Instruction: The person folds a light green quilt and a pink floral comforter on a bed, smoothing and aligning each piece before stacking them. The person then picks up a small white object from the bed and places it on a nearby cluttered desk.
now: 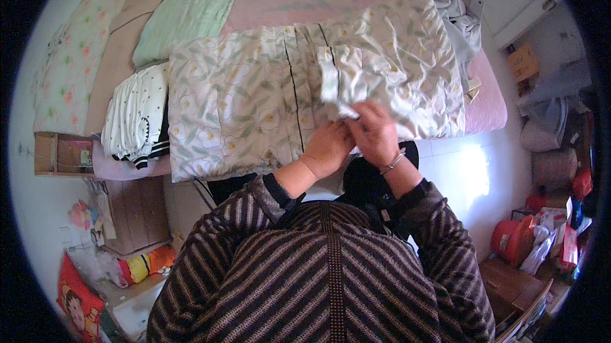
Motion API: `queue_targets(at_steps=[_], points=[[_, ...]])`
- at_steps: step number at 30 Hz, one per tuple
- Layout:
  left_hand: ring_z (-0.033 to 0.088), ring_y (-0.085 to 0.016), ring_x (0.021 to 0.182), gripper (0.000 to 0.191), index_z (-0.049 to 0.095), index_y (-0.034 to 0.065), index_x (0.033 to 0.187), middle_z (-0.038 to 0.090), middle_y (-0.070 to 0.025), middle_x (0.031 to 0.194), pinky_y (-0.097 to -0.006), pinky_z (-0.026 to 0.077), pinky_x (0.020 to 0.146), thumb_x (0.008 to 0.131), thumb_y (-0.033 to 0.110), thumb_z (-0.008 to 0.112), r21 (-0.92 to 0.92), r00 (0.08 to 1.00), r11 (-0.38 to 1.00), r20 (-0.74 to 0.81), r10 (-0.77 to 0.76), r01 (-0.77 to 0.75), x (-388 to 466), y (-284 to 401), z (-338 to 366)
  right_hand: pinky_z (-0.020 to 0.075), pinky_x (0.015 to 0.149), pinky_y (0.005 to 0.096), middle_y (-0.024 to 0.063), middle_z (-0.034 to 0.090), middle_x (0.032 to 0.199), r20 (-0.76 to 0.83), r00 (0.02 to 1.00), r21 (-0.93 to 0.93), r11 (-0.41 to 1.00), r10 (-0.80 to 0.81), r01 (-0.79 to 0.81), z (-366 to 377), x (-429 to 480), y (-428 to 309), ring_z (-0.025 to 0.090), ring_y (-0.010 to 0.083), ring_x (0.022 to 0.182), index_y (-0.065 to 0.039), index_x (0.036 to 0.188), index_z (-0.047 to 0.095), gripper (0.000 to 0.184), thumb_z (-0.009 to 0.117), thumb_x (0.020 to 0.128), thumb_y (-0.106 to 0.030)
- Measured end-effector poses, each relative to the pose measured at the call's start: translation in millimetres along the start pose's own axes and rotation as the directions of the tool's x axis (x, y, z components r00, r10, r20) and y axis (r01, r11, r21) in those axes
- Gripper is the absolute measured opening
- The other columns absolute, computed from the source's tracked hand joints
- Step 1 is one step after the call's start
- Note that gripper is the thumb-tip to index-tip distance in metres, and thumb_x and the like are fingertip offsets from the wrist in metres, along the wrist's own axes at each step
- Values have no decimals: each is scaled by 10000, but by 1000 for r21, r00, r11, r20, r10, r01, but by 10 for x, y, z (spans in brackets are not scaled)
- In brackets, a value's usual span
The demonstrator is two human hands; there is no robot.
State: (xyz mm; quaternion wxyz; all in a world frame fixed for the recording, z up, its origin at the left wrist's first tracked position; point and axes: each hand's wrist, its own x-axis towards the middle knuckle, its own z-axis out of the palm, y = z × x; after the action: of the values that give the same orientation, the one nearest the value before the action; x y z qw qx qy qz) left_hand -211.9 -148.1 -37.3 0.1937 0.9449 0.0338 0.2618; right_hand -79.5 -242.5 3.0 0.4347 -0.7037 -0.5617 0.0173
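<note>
A floral fabric cover (253, 99) with white blossoms and green leaves lies spread along the near edge of the bed. Dark lines run across its middle. Part of the same-patterned fabric (353, 71) is turned over, with a whitish edge strip reaching down to the hands. My right hand (374, 130), with a bracelet at the wrist, pinches the end of that strip. Close against it, my left hand (330, 145) is bent over the near edge of the cloth; its fingertips are hidden, so its hold cannot be told.
A folded white dotted garment (136, 114) lies left of the cover, near a green pillow (191, 18). Grey clothing (453, 13) lies at the bed's right end. Below stand a brown cabinet (138, 214) at left and a red container (510, 240) at right.
</note>
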Motion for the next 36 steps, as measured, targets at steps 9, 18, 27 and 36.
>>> queue_targets(at_steps=[9, 18, 27, 36], points=[[619, -279, 835, 153, 624, 11, 915, 648, -128, 915, -374, 509, 747, 796, 101, 659, -169, 937, 930, 183, -296, 327, -387, -350, -253, 501, 789, 456, 157, 633, 907, 491, 868, -96, 995, 75, -31, 113, -272, 267, 602, 358, 913, -68, 927, 643, 212, 619, 792, -229], [632, -166, 853, 221, 580, 42, 1093, 652, -73, 973, -304, 517, 748, 928, 188, 601, -732, 538, 214, 238, -809, 646, 468, -1543, -289, 505, 708, 467, 154, 621, 858, 535, 839, -28, 994, 100, -101, -34, -165, 111, 613, 372, 826, -74, 898, 631, 192, 637, 789, -231], [616, -196, 688, 230, 575, 41, 949, 622, -72, 830, -322, 467, 551, 879, 241, 664, -819, 318, -104, 332, -888, 565, 1330, -2420, 152, 512, 675, 434, 141, 599, 864, 566, 820, 212, 946, 85, -244, -239, -101, 166, 614, 362, 779, -76, 933, 612, 183, 666, 773, -147], [576, -257, 620, 224, 626, -9, 768, 610, -126, 715, -408, 411, 529, 776, 188, 731, -353, 308, 202, 276, -910, 913, 1578, -2808, 423, 516, 724, 400, 106, 628, 916, 608, 793, 310, 928, -27, -206, -106, -19, 391, 623, 317, 856, -72, 922, 633, 179, 706, 767, -121]])
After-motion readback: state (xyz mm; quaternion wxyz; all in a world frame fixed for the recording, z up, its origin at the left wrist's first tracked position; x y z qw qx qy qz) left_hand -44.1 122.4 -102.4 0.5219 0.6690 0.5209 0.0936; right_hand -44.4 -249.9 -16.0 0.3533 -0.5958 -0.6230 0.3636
